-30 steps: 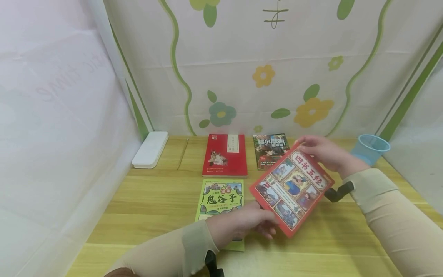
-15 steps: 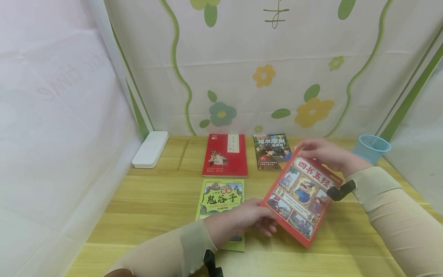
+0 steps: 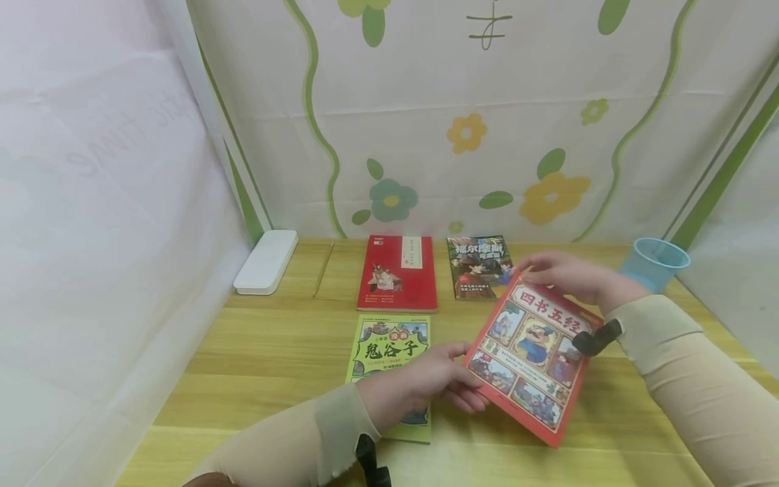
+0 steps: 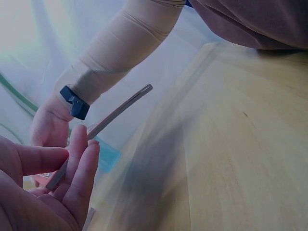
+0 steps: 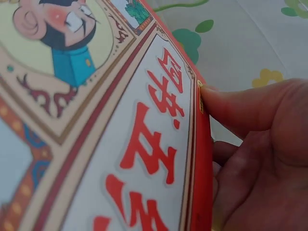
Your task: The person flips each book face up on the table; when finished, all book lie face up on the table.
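Observation:
A red book (image 3: 529, 352) with comic panels on its cover is held tilted above the table, its title side up. My right hand (image 3: 566, 274) pinches its upper edge; in the right wrist view the thumb of that hand (image 5: 269, 144) presses the cover's rim. At the book's lower left edge, my left hand (image 3: 441, 379) pinches it between thumb and fingers. The left wrist view shows this hand (image 4: 57, 178) gripping the book (image 4: 120, 108), seen edge-on. Partly under my left forearm lies a green book (image 3: 389, 348).
Behind, a thicker red book (image 3: 398, 274) and a small dark book (image 3: 477, 270) lie flat. A white case (image 3: 266, 262) and a thin stick (image 3: 323, 269) are at the back left. A blue cup (image 3: 657, 260) stands at the back right. Fabric walls surround the table.
The held red book has shifted right and toward the table's front, turning slightly more upright in the head view. Both hands have kept hold of it, the right one moving slightly forward.

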Tool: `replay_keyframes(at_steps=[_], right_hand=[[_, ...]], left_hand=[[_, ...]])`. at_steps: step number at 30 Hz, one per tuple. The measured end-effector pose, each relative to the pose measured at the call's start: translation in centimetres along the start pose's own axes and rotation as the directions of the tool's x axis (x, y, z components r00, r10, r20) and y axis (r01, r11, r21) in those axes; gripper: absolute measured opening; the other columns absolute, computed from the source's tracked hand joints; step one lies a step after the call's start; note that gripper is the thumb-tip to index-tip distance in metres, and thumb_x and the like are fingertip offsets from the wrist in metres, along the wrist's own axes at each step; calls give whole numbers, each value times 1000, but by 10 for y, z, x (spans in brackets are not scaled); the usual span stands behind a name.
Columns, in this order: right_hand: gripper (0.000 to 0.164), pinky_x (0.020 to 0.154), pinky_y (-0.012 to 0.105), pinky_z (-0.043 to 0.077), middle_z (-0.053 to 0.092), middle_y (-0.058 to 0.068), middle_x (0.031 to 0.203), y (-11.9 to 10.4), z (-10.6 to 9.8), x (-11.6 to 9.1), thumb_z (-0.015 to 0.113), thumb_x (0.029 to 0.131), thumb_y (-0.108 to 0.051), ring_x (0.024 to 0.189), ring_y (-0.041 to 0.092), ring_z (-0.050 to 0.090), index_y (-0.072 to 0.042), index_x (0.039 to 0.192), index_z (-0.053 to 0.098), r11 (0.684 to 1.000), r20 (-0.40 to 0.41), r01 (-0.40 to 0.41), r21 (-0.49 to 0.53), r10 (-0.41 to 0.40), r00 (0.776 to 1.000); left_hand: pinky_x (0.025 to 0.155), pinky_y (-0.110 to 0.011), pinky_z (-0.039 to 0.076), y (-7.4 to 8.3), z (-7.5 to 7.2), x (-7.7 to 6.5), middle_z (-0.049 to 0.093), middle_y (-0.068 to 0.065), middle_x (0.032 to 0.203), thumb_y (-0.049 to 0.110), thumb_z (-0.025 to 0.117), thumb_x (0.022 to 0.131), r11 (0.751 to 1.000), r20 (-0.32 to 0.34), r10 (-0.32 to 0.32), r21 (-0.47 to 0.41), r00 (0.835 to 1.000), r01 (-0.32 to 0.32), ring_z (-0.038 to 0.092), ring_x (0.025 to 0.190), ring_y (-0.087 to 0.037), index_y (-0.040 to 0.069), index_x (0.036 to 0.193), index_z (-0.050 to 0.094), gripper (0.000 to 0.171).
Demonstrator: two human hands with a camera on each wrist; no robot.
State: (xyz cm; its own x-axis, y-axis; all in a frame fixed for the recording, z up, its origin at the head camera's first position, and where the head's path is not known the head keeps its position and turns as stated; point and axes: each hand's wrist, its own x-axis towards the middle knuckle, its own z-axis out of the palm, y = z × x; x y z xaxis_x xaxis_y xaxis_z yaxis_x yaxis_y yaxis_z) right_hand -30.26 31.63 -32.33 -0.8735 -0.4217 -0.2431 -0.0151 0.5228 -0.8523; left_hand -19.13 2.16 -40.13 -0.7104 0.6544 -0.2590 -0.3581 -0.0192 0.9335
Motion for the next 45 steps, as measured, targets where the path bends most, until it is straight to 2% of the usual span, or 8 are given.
replay_keyframes(at_steps=[6, 13, 17, 26, 35, 40, 45], right_hand=[[39, 73, 43, 59, 66, 20, 104, 8, -7, -2, 63, 98, -21, 84, 34, 67, 2, 128, 56, 999, -25, -13, -33, 12, 1000], [41, 81, 43, 56, 66, 18, 110, 19, -21, -12, 65, 96, -28, 95, 34, 65, 0, 126, 58, 996, -23, -60, -59, 59, 998], [39, 85, 41, 54, 67, 16, 110, 26, -24, -20, 64, 97, -29, 99, 32, 64, -1, 123, 60, 995, -22, -46, -88, 44, 999], [30, 83, 46, 57, 67, 21, 109, 47, -25, -33, 59, 100, -19, 96, 35, 66, 6, 118, 61, 1000, 19, 20, -5, -20, 1000], [31, 84, 53, 56, 68, 23, 107, 63, -22, -40, 56, 101, -16, 92, 36, 68, 10, 119, 57, 995, 20, 16, 100, -18, 1000], [29, 83, 54, 56, 68, 22, 106, 72, -17, -40, 56, 101, -14, 91, 35, 69, 11, 117, 55, 993, -22, 24, 115, -21, 1000], [31, 80, 50, 58, 69, 20, 102, 75, -13, -38, 58, 101, -16, 87, 31, 69, 11, 117, 54, 995, -81, 5, 99, 3, 997]], left_hand=[[64, -40, 61, 0, -2, 0, 72, -21, 89, -5, 62, 87, 1000, -44, -5, -24, 999, 4, 72, 66, -24, 10, 123, 62, 40], [66, -40, 61, 3, -5, -2, 73, -20, 90, -5, 62, 87, 999, -98, -3, -53, 995, -2, 72, 67, -24, 9, 121, 63, 37], [67, -39, 61, 4, -8, -3, 73, -18, 92, -3, 63, 88, 998, -117, -11, -67, 993, 3, 72, 68, -24, 11, 124, 63, 39], [68, -38, 61, 4, -9, -5, 73, -18, 93, 0, 63, 90, 997, -129, -7, -74, 992, -3, 73, 69, -23, 11, 128, 62, 40], [67, -39, 61, 1, -8, -5, 73, -18, 93, -1, 63, 90, 996, -156, -12, -85, 988, -2, 73, 69, -25, 10, 127, 61, 39], [67, -40, 61, 0, -4, -2, 73, -19, 90, -2, 63, 90, 999, -145, -8, -51, 989, 1, 73, 73, -30, 7, 122, 60, 33], [64, -39, 61, -2, -1, 2, 72, -21, 87, -1, 61, 91, 1000, -95, -13, -17, 995, 11, 73, 76, -34, 4, 112, 60, 22]])
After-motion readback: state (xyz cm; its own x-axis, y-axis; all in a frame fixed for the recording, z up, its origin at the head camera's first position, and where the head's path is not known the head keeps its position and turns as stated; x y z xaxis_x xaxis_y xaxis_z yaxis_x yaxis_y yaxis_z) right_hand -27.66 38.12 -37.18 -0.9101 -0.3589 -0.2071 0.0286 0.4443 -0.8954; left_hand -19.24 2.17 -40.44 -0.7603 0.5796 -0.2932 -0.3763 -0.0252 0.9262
